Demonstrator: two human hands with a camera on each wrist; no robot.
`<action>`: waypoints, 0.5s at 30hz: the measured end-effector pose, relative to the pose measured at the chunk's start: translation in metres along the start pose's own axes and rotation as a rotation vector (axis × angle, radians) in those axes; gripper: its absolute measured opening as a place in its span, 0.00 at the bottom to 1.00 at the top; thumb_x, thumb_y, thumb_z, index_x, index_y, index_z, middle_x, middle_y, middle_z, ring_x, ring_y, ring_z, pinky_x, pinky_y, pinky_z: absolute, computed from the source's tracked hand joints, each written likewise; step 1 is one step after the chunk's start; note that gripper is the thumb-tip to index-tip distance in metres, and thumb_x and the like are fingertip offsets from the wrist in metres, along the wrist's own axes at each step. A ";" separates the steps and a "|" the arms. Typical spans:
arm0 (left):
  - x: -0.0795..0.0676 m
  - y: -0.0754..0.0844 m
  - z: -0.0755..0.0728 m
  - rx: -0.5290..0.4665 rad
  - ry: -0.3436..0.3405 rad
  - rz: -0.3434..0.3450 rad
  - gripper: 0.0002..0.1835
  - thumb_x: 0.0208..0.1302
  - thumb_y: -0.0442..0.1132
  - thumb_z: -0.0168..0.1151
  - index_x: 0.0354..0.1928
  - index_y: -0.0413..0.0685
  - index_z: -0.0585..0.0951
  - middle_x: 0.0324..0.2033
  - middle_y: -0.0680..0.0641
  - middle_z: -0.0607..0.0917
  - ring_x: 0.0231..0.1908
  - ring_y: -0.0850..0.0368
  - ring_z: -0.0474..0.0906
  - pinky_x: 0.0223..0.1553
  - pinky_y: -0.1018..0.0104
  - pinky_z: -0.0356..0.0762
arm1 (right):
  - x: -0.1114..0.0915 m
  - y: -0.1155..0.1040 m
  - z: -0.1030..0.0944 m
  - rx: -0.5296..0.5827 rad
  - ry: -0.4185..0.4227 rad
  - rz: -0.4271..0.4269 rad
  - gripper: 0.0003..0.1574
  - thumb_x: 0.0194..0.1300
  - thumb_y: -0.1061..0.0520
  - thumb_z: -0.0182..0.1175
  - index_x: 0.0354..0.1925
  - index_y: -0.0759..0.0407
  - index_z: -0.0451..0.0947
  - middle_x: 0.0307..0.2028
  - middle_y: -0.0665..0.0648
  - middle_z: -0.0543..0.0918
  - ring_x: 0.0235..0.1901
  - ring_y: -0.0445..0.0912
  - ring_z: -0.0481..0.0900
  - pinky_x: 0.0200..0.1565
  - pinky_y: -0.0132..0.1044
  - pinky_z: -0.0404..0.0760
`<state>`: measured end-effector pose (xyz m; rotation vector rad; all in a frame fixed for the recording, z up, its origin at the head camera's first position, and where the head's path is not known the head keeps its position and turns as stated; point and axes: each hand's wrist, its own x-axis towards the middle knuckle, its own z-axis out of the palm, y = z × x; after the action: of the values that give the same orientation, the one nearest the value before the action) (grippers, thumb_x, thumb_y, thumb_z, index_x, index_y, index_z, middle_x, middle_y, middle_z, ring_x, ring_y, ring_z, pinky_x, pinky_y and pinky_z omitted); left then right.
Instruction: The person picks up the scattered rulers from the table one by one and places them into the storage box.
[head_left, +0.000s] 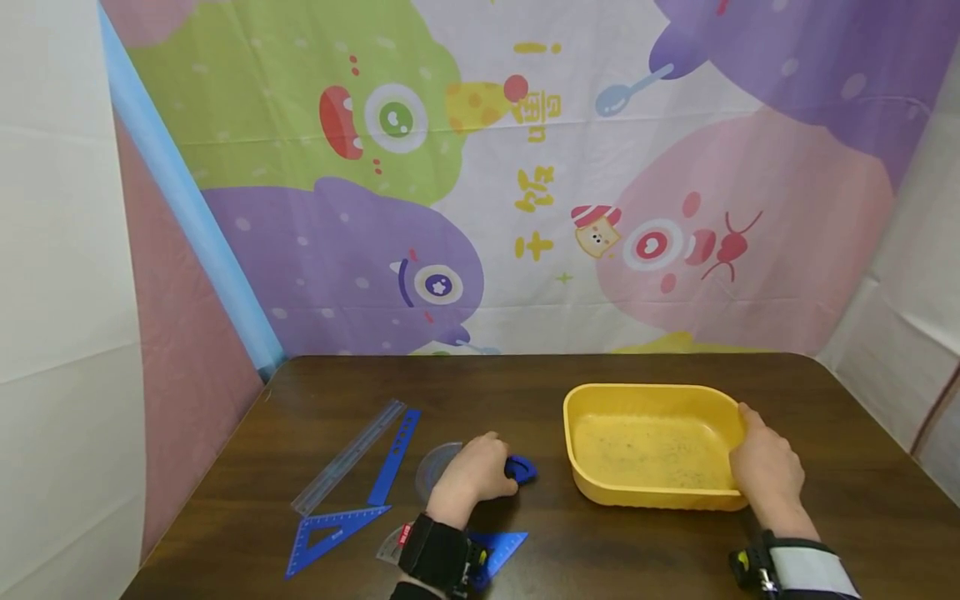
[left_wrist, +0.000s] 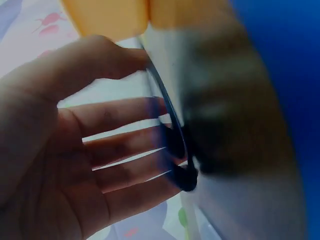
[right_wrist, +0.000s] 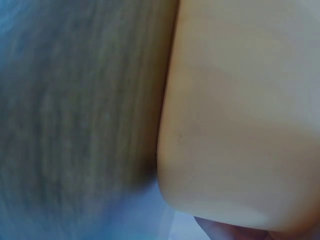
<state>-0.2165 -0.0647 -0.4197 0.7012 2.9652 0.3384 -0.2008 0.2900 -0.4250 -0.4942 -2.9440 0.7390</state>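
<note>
Left hand pinches blue protractor, right hand grips yellow basin

The left hand [head_left: 474, 468] holds a blue protractor [head_left: 521, 469] between thumb and fingertips, above the brown counter [head_left: 862, 500] and left of the yellow basin [head_left: 652, 446], apart from it. In the left wrist view, the thumb lies on one side of the piece and the fingers on the other. The right hand [head_left: 768, 462] grips the basin at its right end, by the rim; the basin holds nothing but specks on its floor.

A clear protractor [head_left: 435, 467] lies partly hidden behind the left hand. Further left, a clear ruler [head_left: 348, 457] and a blue ruler [head_left: 394, 457] lie slanting side by side, with a blue set square [head_left: 341, 532] at their near ends. By the left wrist are a clear piece with a red label [head_left: 392, 546] and a blue triangle [head_left: 502, 550], both partly covered. A cartoon-printed cloth [head_left: 525, 308] hangs behind.
</note>
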 end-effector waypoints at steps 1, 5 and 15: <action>0.000 0.000 -0.001 -0.028 -0.008 -0.007 0.10 0.46 0.43 0.64 0.18 0.47 0.74 0.24 0.50 0.74 0.26 0.57 0.70 0.28 0.68 0.66 | 0.000 0.000 0.000 -0.001 0.001 -0.002 0.36 0.64 0.66 0.45 0.67 0.68 0.45 0.51 0.79 0.66 0.27 0.58 0.69 0.32 0.51 0.71; 0.001 -0.001 -0.003 -0.133 -0.028 -0.054 0.14 0.53 0.42 0.57 0.15 0.50 0.67 0.15 0.54 0.64 0.17 0.60 0.60 0.22 0.69 0.57 | 0.000 0.000 -0.001 -0.003 0.004 -0.008 0.36 0.64 0.66 0.44 0.67 0.69 0.45 0.50 0.79 0.66 0.27 0.58 0.69 0.31 0.50 0.71; 0.001 0.000 0.000 -0.091 0.051 -0.080 0.13 0.60 0.44 0.53 0.38 0.46 0.83 0.34 0.47 0.84 0.35 0.51 0.79 0.37 0.58 0.75 | -0.002 -0.002 -0.002 -0.004 -0.009 0.000 0.37 0.64 0.66 0.44 0.68 0.68 0.44 0.51 0.79 0.65 0.29 0.59 0.69 0.34 0.53 0.71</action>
<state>-0.2171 -0.0641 -0.4195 0.5712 2.9928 0.4885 -0.1995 0.2885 -0.4226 -0.4922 -2.9541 0.7372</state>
